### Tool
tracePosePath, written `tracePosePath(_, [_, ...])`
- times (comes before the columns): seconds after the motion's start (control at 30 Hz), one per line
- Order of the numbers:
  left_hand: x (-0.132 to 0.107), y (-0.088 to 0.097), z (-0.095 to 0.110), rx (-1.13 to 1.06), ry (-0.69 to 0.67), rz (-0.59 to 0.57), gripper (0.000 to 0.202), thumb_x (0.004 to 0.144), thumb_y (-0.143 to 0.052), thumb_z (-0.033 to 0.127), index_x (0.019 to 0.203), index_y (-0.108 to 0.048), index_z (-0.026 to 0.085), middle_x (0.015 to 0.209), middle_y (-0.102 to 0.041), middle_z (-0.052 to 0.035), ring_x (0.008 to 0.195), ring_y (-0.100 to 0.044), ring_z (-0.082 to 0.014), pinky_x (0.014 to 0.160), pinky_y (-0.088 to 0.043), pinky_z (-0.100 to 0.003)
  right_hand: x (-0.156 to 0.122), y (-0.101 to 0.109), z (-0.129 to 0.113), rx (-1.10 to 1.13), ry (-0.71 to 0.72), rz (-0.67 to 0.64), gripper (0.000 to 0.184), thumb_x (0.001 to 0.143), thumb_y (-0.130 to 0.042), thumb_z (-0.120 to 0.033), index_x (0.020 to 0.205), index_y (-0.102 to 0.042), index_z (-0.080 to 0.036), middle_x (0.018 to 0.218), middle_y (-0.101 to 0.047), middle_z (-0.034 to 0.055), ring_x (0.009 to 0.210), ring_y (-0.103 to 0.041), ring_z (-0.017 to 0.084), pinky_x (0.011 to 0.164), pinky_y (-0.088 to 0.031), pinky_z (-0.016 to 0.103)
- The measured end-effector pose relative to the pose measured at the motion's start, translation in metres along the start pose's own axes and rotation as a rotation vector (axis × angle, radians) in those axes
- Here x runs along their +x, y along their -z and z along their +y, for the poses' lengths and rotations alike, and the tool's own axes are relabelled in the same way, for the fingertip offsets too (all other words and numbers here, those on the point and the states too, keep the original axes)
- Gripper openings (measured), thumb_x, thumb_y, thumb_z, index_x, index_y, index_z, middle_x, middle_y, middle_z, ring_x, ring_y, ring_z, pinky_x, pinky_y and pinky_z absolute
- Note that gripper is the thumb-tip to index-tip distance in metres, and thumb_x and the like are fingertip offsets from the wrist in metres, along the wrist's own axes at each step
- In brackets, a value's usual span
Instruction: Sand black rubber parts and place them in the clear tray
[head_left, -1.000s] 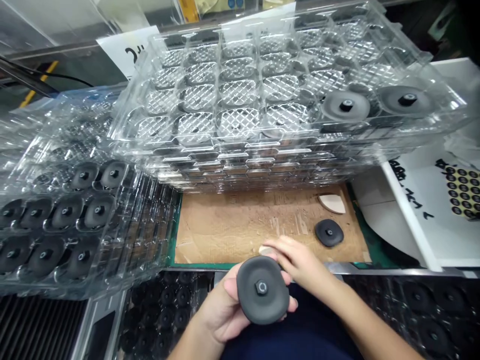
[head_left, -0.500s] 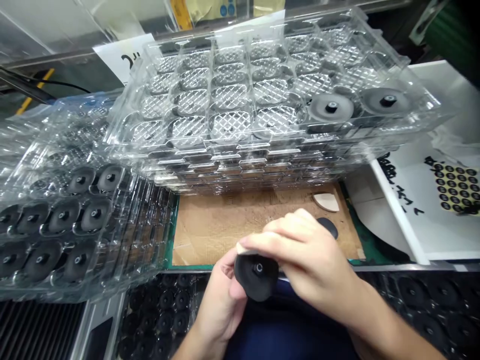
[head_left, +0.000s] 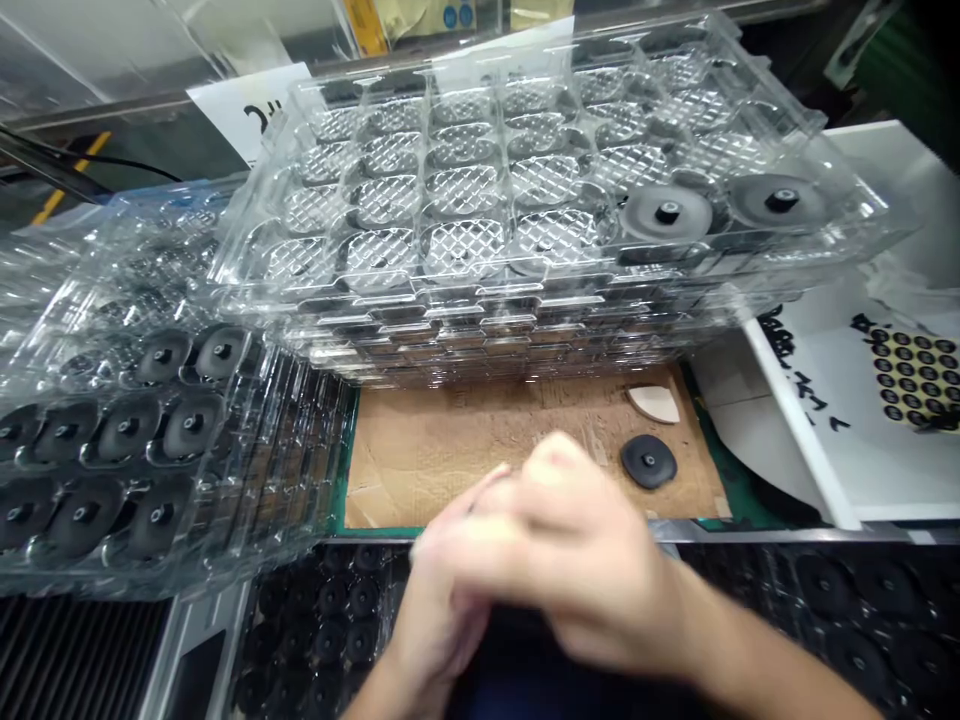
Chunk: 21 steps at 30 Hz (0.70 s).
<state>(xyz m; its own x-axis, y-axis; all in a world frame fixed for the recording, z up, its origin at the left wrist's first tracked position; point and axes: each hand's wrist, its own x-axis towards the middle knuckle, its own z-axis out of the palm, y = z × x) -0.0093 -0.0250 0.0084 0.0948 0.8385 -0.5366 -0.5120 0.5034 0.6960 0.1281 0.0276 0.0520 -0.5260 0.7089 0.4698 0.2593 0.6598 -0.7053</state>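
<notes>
My two hands overlap low in the middle, both smeared by motion. My right hand (head_left: 577, 570) lies across and over my left hand (head_left: 431, 625), hiding its fingers and anything between them. Whether the black rounded part seen earlier is still in my left hand cannot be told. Both hands hover at the near edge of a worn cardboard mat (head_left: 450, 450). Another black rounded part with a centre stud (head_left: 649, 462) lies on the mat to the right of my hands, and a white rounded piece (head_left: 654, 404) lies just beyond it.
A tall stack of clear blister trays (head_left: 480, 300) stands behind the mat; its top tray holds two black parts (head_left: 667, 212) at the right. More trays with several black parts (head_left: 127, 430) lie at the left. A white sheet of black dots (head_left: 911, 375) is at the right.
My right hand has swept left and down over my left hand and the black part it held, hiding the part. The black part on the mat is uncovered again.
</notes>
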Motion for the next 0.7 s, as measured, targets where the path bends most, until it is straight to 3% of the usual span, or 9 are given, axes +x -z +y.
tracePosePath(0.1, [-0.001,0.001,0.002,-0.112,-0.002,0.012,0.067,0.039,-0.083,0.049,0.1,-0.069,0.026,0.099,-0.073,-0.0009,0.086,-0.067,-0.0205,0.082,-0.05,-0.026,-0.015,-0.007,0.035,-0.093,-0.359,0.104,0.024,0.094,-0.043,-0.018,0.102,-0.066,-0.021,0.092,-0.07,0.001,0.082,-0.062,0.014,0.072,-0.036,0.029])
tracePosePath(0.17, [-0.001,0.002,0.003,-0.171,0.013,0.031,0.069,0.035,-0.085,0.047,0.099,-0.07,0.027,0.097,-0.074,-0.0011,0.078,-0.068,-0.0177,0.08,-0.051,-0.025,-0.036,-0.021,0.055,-0.116,-0.515,0.075,0.022,0.092,-0.049,-0.02,0.105,-0.066,-0.022,0.095,-0.07,0.0017,0.086,-0.062,0.015,0.073,-0.039,0.029])
tracePosePath(0.33, [0.0,0.004,0.005,-0.2,0.017,0.085,0.07,0.033,-0.086,0.044,0.099,-0.071,0.028,0.099,-0.074,-0.0017,0.084,-0.068,-0.0187,0.079,-0.051,-0.023,-0.086,-0.062,0.068,-0.042,-0.541,-0.045,0.021,0.089,-0.051,-0.024,0.084,-0.072,-0.023,0.068,-0.07,0.0002,0.06,-0.063,0.015,0.056,-0.042,0.025])
tracePosePath(0.4, [0.0,0.003,0.004,-0.189,0.019,0.085,0.071,0.033,-0.086,0.044,0.1,-0.071,0.028,0.1,-0.074,-0.0027,0.091,-0.067,-0.021,0.081,-0.051,-0.024,-0.086,-0.06,0.062,-0.028,-0.584,-0.01,0.021,0.09,-0.051,-0.025,0.086,-0.071,-0.021,0.069,-0.07,0.0012,0.059,-0.062,0.014,0.055,-0.044,0.025])
tracePosePath(0.47, [-0.001,0.0,0.003,-0.18,0.018,0.088,0.071,0.035,-0.086,0.044,0.102,-0.07,0.027,0.103,-0.073,-0.0043,0.095,-0.066,-0.0234,0.081,-0.051,-0.026,-0.071,-0.044,0.048,-0.031,-0.641,0.088,0.022,0.091,-0.048,-0.026,0.1,-0.068,-0.02,0.084,-0.071,0.0036,0.071,-0.064,0.015,0.06,-0.047,0.025])
tracePosePath(0.53, [-0.001,-0.004,0.001,-0.19,0.001,0.077,0.07,0.037,-0.087,0.042,0.104,-0.069,0.026,0.104,-0.072,-0.0051,0.095,-0.065,-0.0233,0.081,-0.051,-0.027,-0.047,-0.025,0.028,-0.032,-0.649,0.234,0.024,0.093,-0.047,-0.026,0.11,-0.062,-0.021,0.099,-0.068,0.0043,0.084,-0.063,0.016,0.066,-0.047,0.025])
tracePosePath(0.6, [-0.001,-0.006,0.0,-0.207,-0.005,0.035,0.065,0.043,-0.086,0.038,0.105,-0.068,0.025,0.104,-0.072,-0.0048,0.096,-0.065,-0.0217,0.083,-0.051,-0.026,-0.026,-0.011,0.005,-0.006,-0.504,0.358,0.021,0.091,-0.05,-0.022,0.108,-0.063,-0.02,0.098,-0.068,0.0032,0.082,-0.062,0.015,0.068,-0.046,0.025])
tracePosePath(0.7, [0.0,-0.004,0.0,-0.264,0.005,-0.021,0.052,0.055,-0.083,0.033,0.104,-0.068,0.026,0.103,-0.073,-0.002,0.099,-0.064,-0.0183,0.087,-0.049,-0.024,-0.009,-0.005,-0.018,0.015,-0.251,0.167,0.021,0.089,-0.048,-0.014,0.103,-0.064,-0.013,0.086,-0.07,0.0052,0.071,-0.06,0.016,0.066,-0.044,0.029])
